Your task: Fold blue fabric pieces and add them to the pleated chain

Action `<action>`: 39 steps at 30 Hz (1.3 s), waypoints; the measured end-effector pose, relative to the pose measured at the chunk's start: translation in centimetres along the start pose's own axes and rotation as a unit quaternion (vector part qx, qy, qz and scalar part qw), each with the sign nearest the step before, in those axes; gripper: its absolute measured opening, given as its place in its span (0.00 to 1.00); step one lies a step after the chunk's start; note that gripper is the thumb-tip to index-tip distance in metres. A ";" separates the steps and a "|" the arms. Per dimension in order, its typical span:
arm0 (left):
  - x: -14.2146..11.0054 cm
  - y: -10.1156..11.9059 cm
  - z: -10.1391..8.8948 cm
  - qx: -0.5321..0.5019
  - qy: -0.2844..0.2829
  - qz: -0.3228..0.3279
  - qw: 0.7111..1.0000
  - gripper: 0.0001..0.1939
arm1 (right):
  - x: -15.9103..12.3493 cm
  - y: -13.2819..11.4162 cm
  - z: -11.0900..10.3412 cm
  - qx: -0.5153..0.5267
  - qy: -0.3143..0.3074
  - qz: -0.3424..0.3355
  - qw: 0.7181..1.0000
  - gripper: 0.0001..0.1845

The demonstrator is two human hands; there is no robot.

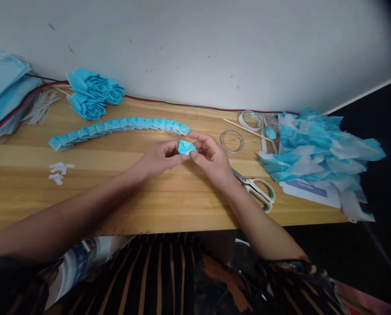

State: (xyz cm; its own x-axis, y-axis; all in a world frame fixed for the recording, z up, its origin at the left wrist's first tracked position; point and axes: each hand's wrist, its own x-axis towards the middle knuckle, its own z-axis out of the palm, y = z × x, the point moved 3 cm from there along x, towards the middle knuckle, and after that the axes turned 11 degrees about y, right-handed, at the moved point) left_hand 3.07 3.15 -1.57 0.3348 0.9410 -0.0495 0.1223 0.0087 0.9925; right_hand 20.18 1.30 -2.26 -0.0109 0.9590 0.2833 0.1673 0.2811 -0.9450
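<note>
A small folded piece of light blue paper [186,147] is pinched between both hands above the middle of the wooden table [169,197]. My left hand [159,158] grips its left side with closed fingers. My right hand [211,158] grips its right side, fingers curled around it. Just behind the hands lies a long curved chain of folded blue paper pieces [116,127], its right end close to the held piece.
Blue paper flowers [93,92] sit at the back left, white paper scraps [60,171] at the left. Scissors [257,190] lie right of my right wrist. Two tape rolls [232,141] [250,120], a thin stick [243,127] and a heap of blue paper sheets [316,151] fill the right side.
</note>
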 end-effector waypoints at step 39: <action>0.2 -1.1 -0.9 -0.030 0.089 -0.037 0.995 0.11 | 0.2 0.3 -0.8 -0.036 0.037 0.005 0.999 0.20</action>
State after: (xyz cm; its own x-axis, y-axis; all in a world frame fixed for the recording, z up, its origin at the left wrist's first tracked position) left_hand 2.20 3.64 -2.55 0.1564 0.9819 -0.1071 0.0832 0.0949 0.9920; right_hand 21.02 1.52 -2.38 0.0628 0.9559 0.2868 0.2366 0.2649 -0.9348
